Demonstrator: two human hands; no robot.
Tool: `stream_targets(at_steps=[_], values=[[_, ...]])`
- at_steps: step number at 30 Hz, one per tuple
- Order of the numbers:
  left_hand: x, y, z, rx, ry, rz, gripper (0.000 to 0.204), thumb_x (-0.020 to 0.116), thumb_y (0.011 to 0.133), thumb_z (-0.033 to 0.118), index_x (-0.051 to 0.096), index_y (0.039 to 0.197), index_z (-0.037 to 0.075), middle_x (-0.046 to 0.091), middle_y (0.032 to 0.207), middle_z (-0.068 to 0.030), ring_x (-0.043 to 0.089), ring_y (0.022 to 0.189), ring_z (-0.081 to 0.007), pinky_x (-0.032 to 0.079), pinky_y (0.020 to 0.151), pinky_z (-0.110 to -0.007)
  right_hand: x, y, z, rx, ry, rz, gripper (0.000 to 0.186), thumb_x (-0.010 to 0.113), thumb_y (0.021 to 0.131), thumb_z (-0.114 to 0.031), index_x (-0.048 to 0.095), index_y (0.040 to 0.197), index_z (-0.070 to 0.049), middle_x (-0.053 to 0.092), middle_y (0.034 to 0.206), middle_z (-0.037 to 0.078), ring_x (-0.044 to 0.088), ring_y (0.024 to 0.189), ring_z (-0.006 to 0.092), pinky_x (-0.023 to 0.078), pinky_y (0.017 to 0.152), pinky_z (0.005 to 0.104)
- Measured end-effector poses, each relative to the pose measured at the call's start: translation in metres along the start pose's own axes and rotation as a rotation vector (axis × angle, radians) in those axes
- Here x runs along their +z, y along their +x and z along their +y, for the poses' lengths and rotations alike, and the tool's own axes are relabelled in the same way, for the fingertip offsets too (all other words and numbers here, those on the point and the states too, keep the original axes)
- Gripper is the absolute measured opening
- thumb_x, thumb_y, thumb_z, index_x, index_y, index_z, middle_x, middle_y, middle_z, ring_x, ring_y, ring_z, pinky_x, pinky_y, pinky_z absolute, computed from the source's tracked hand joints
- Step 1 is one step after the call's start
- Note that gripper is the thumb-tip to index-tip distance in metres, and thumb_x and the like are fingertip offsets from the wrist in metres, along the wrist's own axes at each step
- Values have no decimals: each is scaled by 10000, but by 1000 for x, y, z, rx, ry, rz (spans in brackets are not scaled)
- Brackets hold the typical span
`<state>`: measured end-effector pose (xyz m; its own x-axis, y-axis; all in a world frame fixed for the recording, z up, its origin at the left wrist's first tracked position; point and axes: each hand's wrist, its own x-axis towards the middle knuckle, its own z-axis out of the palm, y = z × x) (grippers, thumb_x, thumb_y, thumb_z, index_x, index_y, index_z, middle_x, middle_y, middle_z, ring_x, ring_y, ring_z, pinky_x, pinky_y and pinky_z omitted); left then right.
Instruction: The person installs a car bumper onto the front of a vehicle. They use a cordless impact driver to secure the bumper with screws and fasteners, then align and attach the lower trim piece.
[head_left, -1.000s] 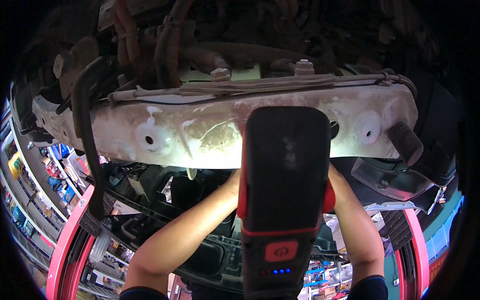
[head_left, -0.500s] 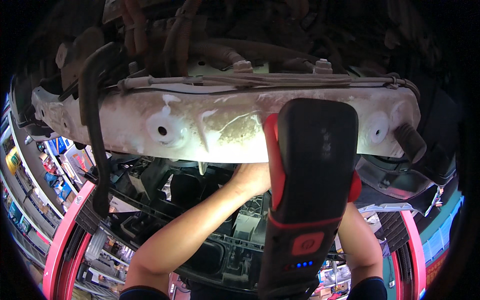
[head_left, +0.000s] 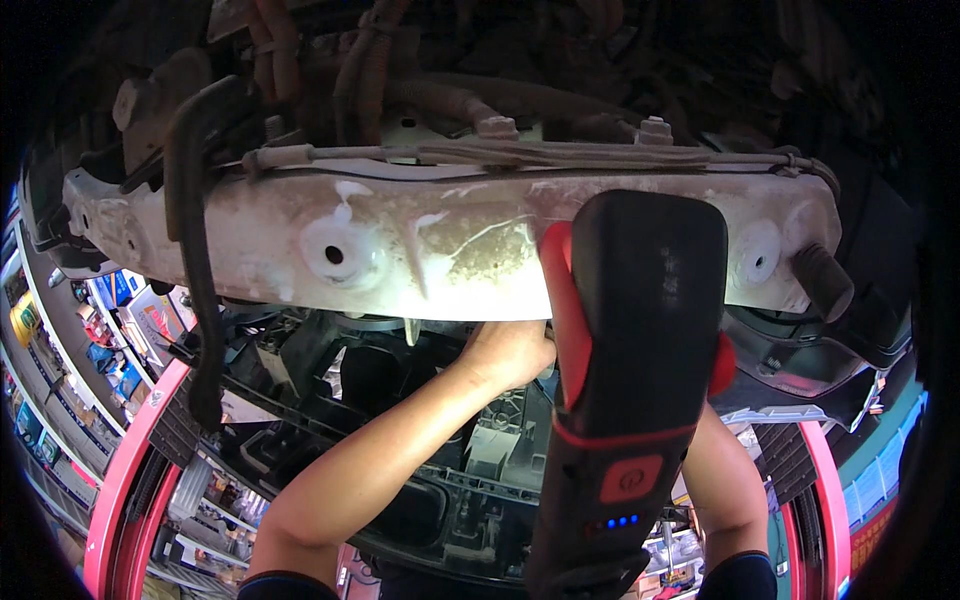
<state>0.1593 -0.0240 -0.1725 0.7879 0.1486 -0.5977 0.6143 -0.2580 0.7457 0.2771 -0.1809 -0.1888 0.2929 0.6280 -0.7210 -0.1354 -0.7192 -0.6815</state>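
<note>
My left hand reaches up under the lower edge of a dirty, pale metal crossmember on the vehicle's underside. Its fingers go out of sight behind that edge. A black and red cordless work light stands upright close in front of me, with a power button and small blue lights on its body. It covers my right hand, so only the right forearm shows below it. What either hand touches cannot be made out. Bright light falls on the crossmember's lower edge beside my left hand.
A black curved bracket hangs at the left, and a dark rubber-like stub sticks out at the right. Cables run along the crossmember. Black plastic parts lie below, between red lift posts. Stocked shelves stand at the left.
The work light has shifted slightly right in view, and the crossmember's left part slightly right and up. My left hand stays under the edge, with more of its thumb side showing.
</note>
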Motion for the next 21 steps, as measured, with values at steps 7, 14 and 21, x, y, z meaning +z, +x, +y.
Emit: stream_targets(at_steps=[7, 14, 21], values=[[-1, -1, -1, -70, -167, -70, 341, 691, 838, 102, 677, 1164, 3, 697, 1084, -236, 667, 1068, -385, 528, 933, -469, -3, -34, 18, 71, 316, 87, 256, 618, 1039, -183, 705, 1064, 56, 727, 854, 117, 679, 695, 163, 553, 637, 303], [-2, -3, -5, -131, -314, -143, 243, 680, 815, 69, 742, 1046, 25, 729, 1020, -182, 689, 1000, -370, 536, 927, -426, -15, -62, 42, 128, 506, 229, 352, 543, 1094, -237, 682, 1008, 75, 743, 1008, 163, 707, 743, 180, 609, 708, 320], [-5, 1, 5, -99, 128, -106, 262, 647, 789, 23, 705, 1044, 13, 703, 1039, -217, 674, 1014, -399, 533, 915, -452, 3, -46, 10, -87, 454, 246, 273, 519, 1103, -176, 665, 1020, 39, 746, 949, 117, 746, 786, 187, 603, 743, 326]])
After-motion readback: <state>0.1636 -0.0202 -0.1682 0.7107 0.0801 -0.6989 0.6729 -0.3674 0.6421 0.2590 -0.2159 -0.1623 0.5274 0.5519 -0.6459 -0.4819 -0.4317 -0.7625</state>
